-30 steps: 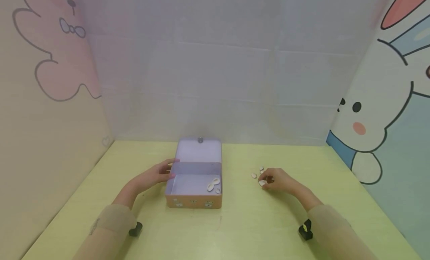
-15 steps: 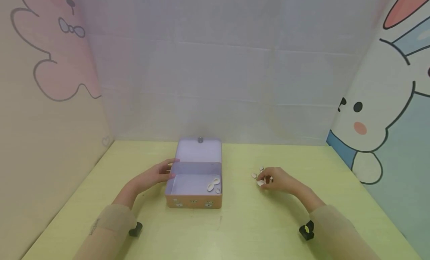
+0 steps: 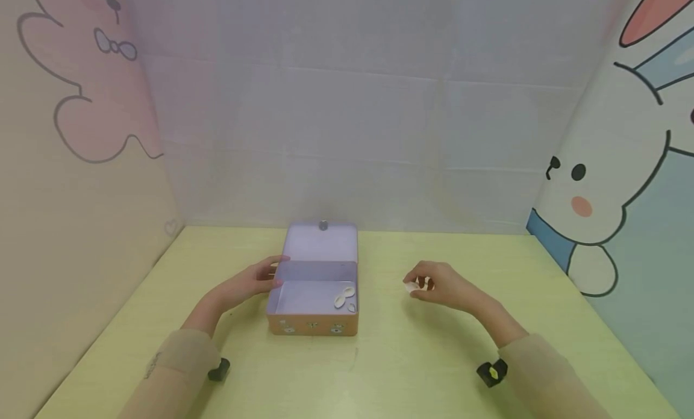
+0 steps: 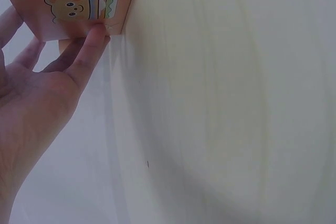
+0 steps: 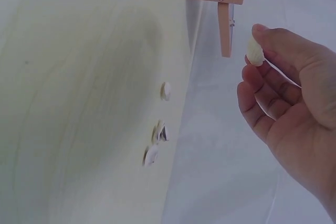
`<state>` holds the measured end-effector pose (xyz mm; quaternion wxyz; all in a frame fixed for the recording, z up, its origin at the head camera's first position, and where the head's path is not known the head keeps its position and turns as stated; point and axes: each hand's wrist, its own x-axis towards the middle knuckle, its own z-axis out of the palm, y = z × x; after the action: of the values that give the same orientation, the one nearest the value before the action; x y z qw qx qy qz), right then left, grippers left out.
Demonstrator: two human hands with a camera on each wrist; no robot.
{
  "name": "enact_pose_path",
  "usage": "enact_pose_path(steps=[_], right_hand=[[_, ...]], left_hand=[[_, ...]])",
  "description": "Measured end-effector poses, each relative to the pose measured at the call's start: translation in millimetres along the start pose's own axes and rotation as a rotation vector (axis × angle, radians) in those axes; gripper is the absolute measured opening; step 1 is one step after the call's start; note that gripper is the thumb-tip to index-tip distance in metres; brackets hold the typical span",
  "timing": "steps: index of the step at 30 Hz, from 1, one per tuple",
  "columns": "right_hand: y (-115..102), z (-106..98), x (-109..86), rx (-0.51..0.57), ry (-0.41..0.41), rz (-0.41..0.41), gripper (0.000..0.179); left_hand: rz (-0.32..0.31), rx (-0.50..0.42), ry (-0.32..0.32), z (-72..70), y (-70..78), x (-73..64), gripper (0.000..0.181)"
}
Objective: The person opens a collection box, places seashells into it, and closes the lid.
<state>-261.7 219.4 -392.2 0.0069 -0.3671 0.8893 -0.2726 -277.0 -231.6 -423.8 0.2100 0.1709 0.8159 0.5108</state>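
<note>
The right hand [image 3: 447, 286], raised over the pale yellow tabletop [image 3: 347, 371], pinches a small cream oval shell [image 5: 255, 52], well right of the open rectangular orange-and-lilac box [image 3: 325, 326]. The left hand's [image 3: 246, 285] parted, extended fingers touch that box's left side. Cartoon-printed side walls [image 3: 602, 190] flank a greyish-lilac back wall [image 3: 347, 118].

Box [image 3: 325, 327]: outside is glowing orange, one side bearing a tan bear banded in blue, white and green
Lid [image 3: 320, 244]: inside is showing pale lilac, matching the box's interior
Held shell [image 5: 255, 53]: is looking cream
Shells in box [image 3: 340, 301]: are showing white
Surface [image 3: 379, 365]: is reading yellow-green in the head view
Sleeves [image 3: 181, 365]: are showing beige
Left wall [image 3: 92, 208]: is displaying a pink, grey-outlined figure with a bluish bow
Right wall [image 3: 612, 202]: is displaying a white, black-outlined rabbit, pink-cheeked, with blue below
</note>
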Motion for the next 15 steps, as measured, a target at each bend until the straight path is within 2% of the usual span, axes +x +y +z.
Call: enact_pose_path(steps=[8, 15], right_hand=[[-21, -4, 6.0, -0.035, 0.117, -0.114, 0.026], [-35, 1, 15.7, -0.005, 0.210, -0.180, 0.028]], left_hand=[[-0.003, -0.001, 0.002, -0.3, -0.9, -0.2, 0.060], [-0.023, -0.004, 0.016, -0.8, 0.1, -1.3, 0.059]])
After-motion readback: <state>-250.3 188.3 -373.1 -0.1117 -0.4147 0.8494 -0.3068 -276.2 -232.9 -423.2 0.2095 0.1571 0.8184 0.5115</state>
